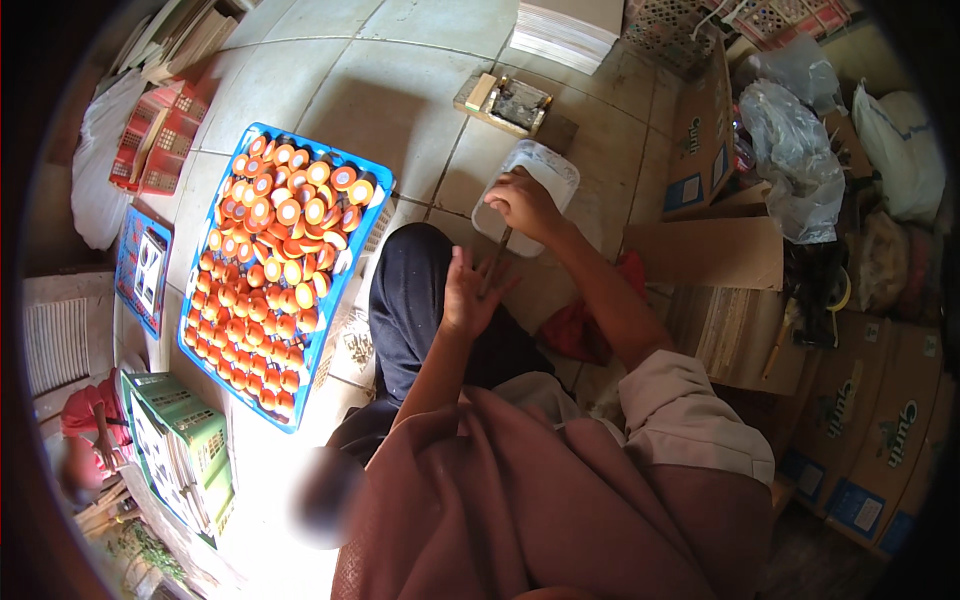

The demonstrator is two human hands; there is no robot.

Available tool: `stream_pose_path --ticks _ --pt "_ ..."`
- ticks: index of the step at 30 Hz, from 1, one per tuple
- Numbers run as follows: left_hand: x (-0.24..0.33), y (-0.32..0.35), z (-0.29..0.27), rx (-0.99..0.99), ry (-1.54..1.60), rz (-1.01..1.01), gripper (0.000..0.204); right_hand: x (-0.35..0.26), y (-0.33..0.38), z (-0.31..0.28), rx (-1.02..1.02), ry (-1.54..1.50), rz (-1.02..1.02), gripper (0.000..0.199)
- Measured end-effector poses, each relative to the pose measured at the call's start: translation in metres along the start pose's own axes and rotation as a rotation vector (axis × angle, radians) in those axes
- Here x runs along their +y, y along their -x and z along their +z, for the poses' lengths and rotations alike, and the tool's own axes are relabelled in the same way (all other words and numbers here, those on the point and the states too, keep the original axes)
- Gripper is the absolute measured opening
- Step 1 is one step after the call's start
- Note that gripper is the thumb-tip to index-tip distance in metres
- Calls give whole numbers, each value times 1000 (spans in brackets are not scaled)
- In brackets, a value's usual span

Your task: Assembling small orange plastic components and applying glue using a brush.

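My right hand (524, 206) is closed around a thin stick (503, 243), whose lower end points down toward my left palm. It is held over a white plastic tub (552, 172) with pale contents on the tiled floor. My left hand (468, 298) is open, palm up and fingers spread, just below the tub and near the stick's end. Whether the stick touches that palm I cannot tell. To my left a blue crate (377, 205) bears rows of small rounded orange pieces (262, 185), several of them showing pale round faces.
Beyond the tub lies a small wooden block with a metal frame (515, 103). Cardboard boxes (850, 420) and clear plastic bags (790, 150) crowd the right side. Red (160, 135) and green baskets (205, 440) stand at left. Another person (95, 425) is at lower left.
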State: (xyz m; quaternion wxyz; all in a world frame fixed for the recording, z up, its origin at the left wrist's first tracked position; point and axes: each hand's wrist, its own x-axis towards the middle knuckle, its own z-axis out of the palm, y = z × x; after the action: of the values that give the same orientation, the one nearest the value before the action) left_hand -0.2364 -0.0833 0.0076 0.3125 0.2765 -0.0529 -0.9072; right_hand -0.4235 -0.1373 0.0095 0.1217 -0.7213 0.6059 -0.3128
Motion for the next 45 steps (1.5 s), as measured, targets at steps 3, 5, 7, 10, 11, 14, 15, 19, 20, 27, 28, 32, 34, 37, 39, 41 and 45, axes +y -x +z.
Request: stream_pose_path --ticks 3,5,7,10,11,14,15,19,20,27,28,32,34,37,39,41,45 --pt "-4 -6 -3 76 -119 47 87 8 -20 13 -172 109 -110 11" --pt "-7 -10 -4 70 -116 104 85 9 -29 17 -253 179 -147 11" --pt "-9 -13 -4 125 -109 127 84 9 -35 18 -386 215 -252 11" --pt "-10 -15 -3 105 -133 149 83 7 -40 19 -428 230 -324 7" --pt "-9 -15 -3 91 -123 154 83 7 -40 20 -425 248 -317 7" --pt "-8 -16 -4 64 -107 165 83 6 -38 22 -397 365 -424 6" --pt "-8 -17 -4 88 -103 152 84 6 -37 23 -384 369 -442 6" --pt "-10 -21 -8 44 -79 185 84 10 -33 23 -363 311 -492 8" --pt "-10 -22 -9 25 -67 189 84 11 -31 23 -366 311 -492 8" --pt "-14 -29 -11 -16 -70 201 84 15 -20 19 -401 187 -414 7" --pt "-14 -30 -11 -50 -62 220 84 15 -19 18 -400 162 -412 6" --pt "-13 -31 -11 -3 -105 206 84 15 -17 11 -429 130 -402 3" --pt "-13 -33 -10 -22 -95 218 84 17 -18 7 -476 84 -315 4" --pt "-13 -34 -11 -1 -94 214 85 19 -22 5 -235 -35 -383 7" --pt "-14 -34 -12 24 -97 179 84 19 -26 8 -226 2 -228 8" --pt "-14 -35 -13 -13 -143 167 80 17 -31 13 -222 26 -67 9" --pt "-14 -38 -17 -58 -240 133 66 11 -39 20 -379 167 281 18"
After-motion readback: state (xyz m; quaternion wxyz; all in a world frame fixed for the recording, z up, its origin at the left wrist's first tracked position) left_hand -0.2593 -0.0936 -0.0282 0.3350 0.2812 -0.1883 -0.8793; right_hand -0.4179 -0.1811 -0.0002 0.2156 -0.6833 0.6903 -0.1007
